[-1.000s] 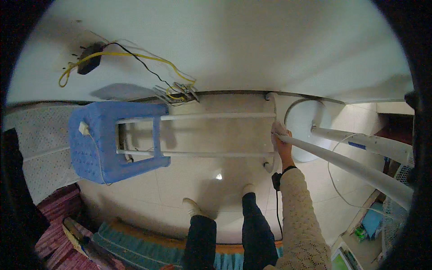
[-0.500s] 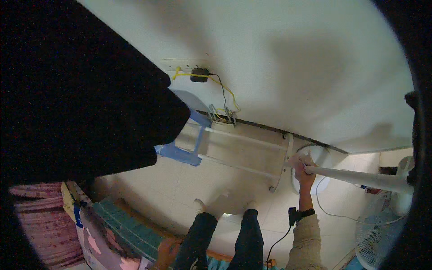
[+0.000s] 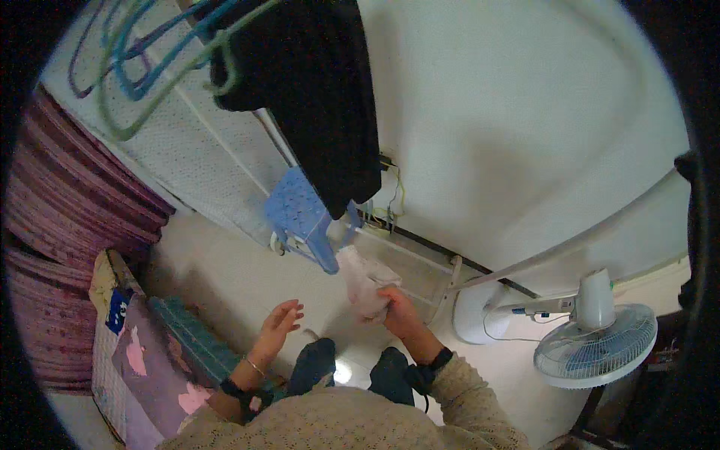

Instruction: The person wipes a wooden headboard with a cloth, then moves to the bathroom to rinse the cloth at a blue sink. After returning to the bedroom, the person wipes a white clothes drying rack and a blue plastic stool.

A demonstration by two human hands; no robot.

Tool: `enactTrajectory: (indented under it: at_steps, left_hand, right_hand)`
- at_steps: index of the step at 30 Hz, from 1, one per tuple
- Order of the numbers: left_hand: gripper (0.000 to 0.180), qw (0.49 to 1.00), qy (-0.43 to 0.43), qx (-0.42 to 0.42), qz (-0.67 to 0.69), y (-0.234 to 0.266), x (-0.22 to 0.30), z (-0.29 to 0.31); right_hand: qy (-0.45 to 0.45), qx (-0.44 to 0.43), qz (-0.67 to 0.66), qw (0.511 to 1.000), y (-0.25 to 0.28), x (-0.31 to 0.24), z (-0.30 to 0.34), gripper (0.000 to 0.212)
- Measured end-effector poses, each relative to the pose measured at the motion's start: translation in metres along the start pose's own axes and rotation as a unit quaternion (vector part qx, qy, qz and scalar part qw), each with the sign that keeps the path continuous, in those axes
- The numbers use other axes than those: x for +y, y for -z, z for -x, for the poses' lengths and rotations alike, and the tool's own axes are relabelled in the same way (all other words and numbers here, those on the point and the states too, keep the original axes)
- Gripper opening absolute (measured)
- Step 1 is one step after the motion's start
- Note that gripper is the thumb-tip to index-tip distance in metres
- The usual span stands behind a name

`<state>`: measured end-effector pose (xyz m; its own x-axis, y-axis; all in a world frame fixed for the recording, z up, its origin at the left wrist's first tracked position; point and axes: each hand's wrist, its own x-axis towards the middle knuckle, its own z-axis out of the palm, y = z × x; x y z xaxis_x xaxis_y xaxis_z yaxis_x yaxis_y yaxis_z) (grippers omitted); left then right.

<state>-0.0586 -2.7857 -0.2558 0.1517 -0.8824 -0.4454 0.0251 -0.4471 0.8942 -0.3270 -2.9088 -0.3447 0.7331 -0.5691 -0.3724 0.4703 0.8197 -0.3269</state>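
Note:
A crumpled pale pink cloth (image 3: 364, 279) hangs from my right hand (image 3: 399, 310), whose fingers are closed on its right edge. The cloth is above the tiled floor, in front of my legs. My left hand (image 3: 279, 328) is held up to the left of the cloth and apart from it. Its fingers are partly stretched out and nothing is in them.
A white clothes rack (image 3: 409, 251) stands ahead with a black garment (image 3: 319, 97) and several hangers (image 3: 161, 64). Behind it is a blue plastic stool (image 3: 298, 208). A fan (image 3: 596, 345) with a white base (image 3: 476, 315) lies to the right. A bed (image 3: 142, 367) is at left.
My right hand has left the fan's pole and moved left with the cloth. My left hand has risen from beside my leg. The view has shifted, showing the hangers and whole stool.

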Motion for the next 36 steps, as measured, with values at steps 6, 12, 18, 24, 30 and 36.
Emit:
enactTrajectory:
  at_steps: [6,12,18,24,30,36]
  left_hand:
    - [0.057,0.987,-0.081,0.027,0.138,0.069,0.055,0.014]
    - [0.046,0.976,-0.172,-0.03,0.13,0.16,0.068,0.016]
    - [0.027,0.945,-0.237,0.165,0.152,0.262,0.106,0.025]
    - [0.03,0.935,-0.171,0.241,0.197,0.35,0.06,0.038]
    - [0.023,0.911,-0.107,0.328,0.226,0.397,0.023,0.045]
    - [0.02,0.887,-0.118,0.378,0.24,0.452,0.002,0.018]
  right_hand:
    - [0.028,-0.1,0.004,0.995,-0.16,0.014,-0.042,0.052]
    - [-0.044,-0.138,0.268,0.953,-0.232,0.066,-0.119,0.047]
    - [-0.064,-0.162,0.167,0.971,-0.328,0.085,-0.174,0.048]
    - [0.282,-0.11,0.297,0.905,-0.384,0.069,-0.266,0.051]
    - [0.443,-0.124,0.202,0.864,-0.531,-0.051,-0.339,0.051]
    - [0.585,-0.131,0.522,0.606,-0.674,-0.168,-0.428,0.055]
